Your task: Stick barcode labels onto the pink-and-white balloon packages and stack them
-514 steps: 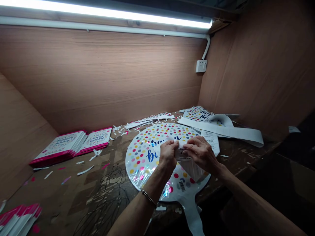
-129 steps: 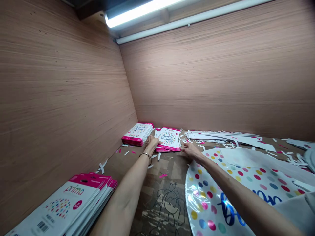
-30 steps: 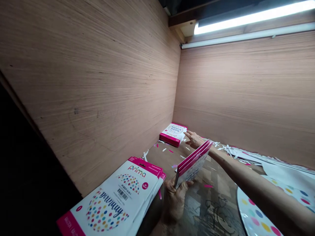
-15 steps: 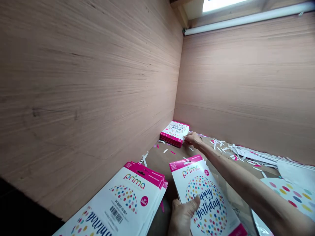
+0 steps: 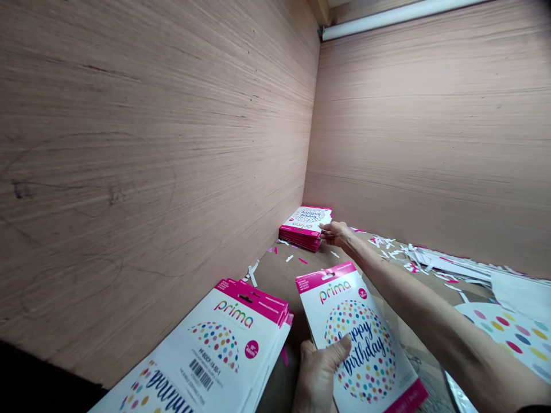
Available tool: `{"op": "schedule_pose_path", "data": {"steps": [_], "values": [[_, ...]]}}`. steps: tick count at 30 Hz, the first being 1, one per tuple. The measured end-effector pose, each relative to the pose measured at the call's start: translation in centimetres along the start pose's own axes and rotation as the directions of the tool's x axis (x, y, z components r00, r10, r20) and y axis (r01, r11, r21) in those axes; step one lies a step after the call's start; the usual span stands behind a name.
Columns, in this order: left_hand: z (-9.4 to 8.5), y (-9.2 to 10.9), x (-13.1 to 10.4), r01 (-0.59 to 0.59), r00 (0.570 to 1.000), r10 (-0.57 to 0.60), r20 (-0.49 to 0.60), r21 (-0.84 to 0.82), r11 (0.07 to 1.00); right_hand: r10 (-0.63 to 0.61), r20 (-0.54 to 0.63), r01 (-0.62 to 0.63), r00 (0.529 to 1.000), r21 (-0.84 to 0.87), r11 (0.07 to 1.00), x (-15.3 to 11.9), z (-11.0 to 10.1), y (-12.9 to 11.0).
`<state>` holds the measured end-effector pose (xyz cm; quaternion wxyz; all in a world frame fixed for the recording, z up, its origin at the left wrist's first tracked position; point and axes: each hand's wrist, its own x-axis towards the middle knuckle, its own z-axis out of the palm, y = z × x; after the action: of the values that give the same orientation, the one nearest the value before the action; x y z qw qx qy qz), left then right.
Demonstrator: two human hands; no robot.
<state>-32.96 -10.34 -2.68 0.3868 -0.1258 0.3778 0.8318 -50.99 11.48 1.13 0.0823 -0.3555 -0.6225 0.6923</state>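
Note:
My left hand [image 5: 321,367] is closed on a flat white-and-pink balloon package [image 5: 365,344] printed "prima" and "happy birthday", its thumb across the front. In the far corner my right hand [image 5: 336,234] grips the right edge of a stack of similar balloon packages [image 5: 303,226], thumb near the top and fingers at the side. Their lower pink edges look slightly fanned. Left of my left hand lies another pile of these packages [image 5: 224,344], with a barcode on its top one.
Plywood walls [image 5: 408,137] meet at the corner. White and pink paper scraps [image 5: 385,244] litter the brown surface [image 5: 275,281]. Along the right wall lie white paper strips [image 5: 451,267] and a round dotted piece [image 5: 512,332]. A white tube [image 5: 387,20] runs along the top.
The view has tilted down slightly. My right hand stays at the corner stack, whose front edges look more fanned. My left hand keeps its package in nearly the same place.

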Motion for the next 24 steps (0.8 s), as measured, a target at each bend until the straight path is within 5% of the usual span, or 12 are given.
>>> {"op": "schedule_pose_path", "data": {"steps": [10, 14, 17, 21, 24], "values": [[0.5, 0.9, -0.4, 0.000, 0.999, 0.000, -0.032, -0.019, 1.000, 0.007, -0.068, -0.005, 0.998, 0.031, 1.000, -1.7, 2.1, -2.2], [0.9, 1.3, -1.0, -0.019, 1.000, 0.019, -0.018, -0.017, 1.000, -0.086, -0.101, 0.088, 0.991, 0.010, 0.996, -4.2, 1.0, -3.0], [1.0, 1.2, -1.0, -0.071, 0.997, 0.071, 0.003, 0.009, 0.997, -0.227, -0.120, 0.225, 0.966, -0.034, 0.974, -7.9, -2.4, -4.6], [0.9, 1.1, -0.7, -0.089, 0.996, 0.088, 0.032, 0.035, 0.995, -0.432, -0.073, 0.421, 0.899, -0.122, 0.899, -15.6, -10.1, -7.7], [0.9, 1.1, -0.5, -0.150, 0.986, 0.143, 0.088, 0.078, 0.986, -0.632, 0.108, 0.617, 0.768, -0.391, 0.683, -21.7, -16.3, -9.0]]}}
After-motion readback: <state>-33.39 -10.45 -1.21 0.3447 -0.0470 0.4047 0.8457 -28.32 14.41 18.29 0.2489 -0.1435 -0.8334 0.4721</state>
